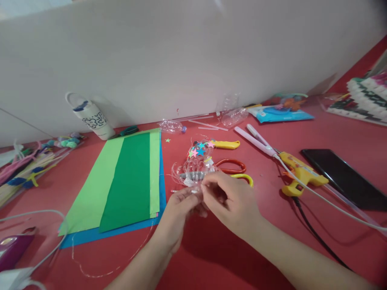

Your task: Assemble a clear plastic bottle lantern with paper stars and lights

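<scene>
Extending under my grip is the red table (pixel 217 262). Left of the grip: green paper sheets (pixel 130 185). Well right: black phone (pixel 341 177). My right hand (pixel 231 201) presses thumb and index fingertip together; contents, cannot tell. My left hand (pixel 178 213) pinches a small clear piece (pixel 196 190). Nearer right: yellow glue gun (pixel 302 175). Just beyond my fingertips: curled plastic strips (pixel 195 166).

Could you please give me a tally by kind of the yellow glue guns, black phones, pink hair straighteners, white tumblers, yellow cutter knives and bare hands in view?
Yellow glue gun: 1
Black phone: 1
Pink hair straightener: 1
White tumbler: 1
Yellow cutter knife: 1
Bare hands, left hand and right hand: 2
Total: 7
</scene>
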A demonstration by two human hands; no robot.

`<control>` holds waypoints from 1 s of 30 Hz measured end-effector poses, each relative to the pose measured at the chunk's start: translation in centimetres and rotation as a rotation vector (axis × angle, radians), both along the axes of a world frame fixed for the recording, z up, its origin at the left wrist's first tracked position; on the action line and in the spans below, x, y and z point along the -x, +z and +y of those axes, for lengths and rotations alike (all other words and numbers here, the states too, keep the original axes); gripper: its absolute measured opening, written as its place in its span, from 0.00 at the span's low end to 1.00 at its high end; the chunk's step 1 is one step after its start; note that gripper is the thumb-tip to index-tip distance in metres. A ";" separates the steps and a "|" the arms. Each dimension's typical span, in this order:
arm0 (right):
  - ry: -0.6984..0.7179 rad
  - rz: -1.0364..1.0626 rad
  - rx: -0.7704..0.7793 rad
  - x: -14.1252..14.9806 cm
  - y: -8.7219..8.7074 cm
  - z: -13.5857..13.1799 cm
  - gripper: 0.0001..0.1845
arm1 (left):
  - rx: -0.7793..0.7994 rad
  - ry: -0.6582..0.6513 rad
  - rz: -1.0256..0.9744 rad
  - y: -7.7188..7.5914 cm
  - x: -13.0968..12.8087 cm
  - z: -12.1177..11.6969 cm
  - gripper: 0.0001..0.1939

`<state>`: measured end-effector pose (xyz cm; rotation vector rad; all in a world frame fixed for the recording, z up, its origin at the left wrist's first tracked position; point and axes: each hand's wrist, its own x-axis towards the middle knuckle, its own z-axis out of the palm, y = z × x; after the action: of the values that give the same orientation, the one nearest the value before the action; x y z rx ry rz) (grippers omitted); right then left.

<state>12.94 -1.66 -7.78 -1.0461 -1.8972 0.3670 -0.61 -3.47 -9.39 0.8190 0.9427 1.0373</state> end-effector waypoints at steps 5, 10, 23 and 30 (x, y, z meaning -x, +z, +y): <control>-0.028 0.019 0.072 0.0 0.2 0.1 0.05 | 0.007 -0.009 0.015 0.0 -0.1 0.0 0.07; -0.045 -0.024 0.062 -0.2 0.2 0.3 0.04 | -0.032 0.037 0.109 0.0 0.1 0.1 0.08; 0.060 -0.137 -0.130 -0.3 -0.5 1.0 0.09 | -0.077 0.049 0.130 0.2 0.3 0.2 0.08; 0.072 -0.189 -0.280 -0.7 -0.9 1.0 0.11 | -0.041 0.070 0.127 0.7 0.3 0.0 0.10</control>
<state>13.59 -0.64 -8.67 -0.8501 -2.0872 0.0397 -0.87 -3.43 -8.70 0.8995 1.0672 1.0776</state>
